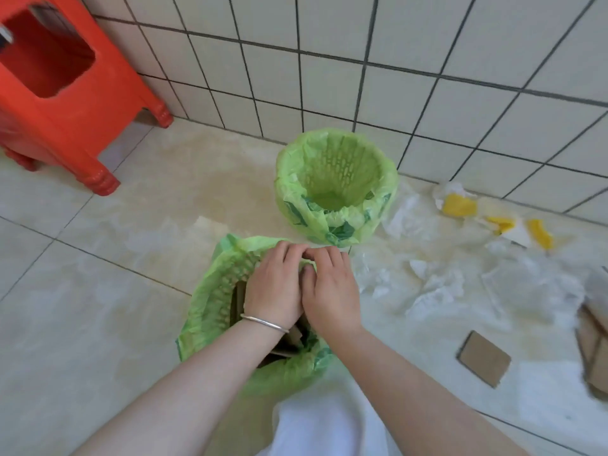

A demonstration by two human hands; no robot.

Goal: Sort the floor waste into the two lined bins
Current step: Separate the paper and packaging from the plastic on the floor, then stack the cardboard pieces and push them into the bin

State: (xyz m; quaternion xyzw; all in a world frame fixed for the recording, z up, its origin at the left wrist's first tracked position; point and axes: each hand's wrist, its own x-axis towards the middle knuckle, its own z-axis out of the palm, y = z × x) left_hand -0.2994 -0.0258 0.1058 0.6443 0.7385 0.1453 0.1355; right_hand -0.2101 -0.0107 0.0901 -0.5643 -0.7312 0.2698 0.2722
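Both hands sit side by side over the near bin [210,291], whose green liner already holds flat cardboard pieces. The left hand [274,284] and the right hand [329,291] have their fingertips curled down together at the bin's far rim, apparently tucking or pinching the liner there; whether they actually hold it I cannot tell. The far bin [335,192], lined too, looks empty and stands just beyond the hands. What matters for the next move is direction — the remaining waste lies to the person's right, so the right hand is the nearer one. A cardboard square [483,358] lies flat on the floor tiles, near the right forearm; crumpled white paper [434,287] and clear plastic lie beyond it, and yellow scraps [459,205] lie against the wall — well apart from the hands.
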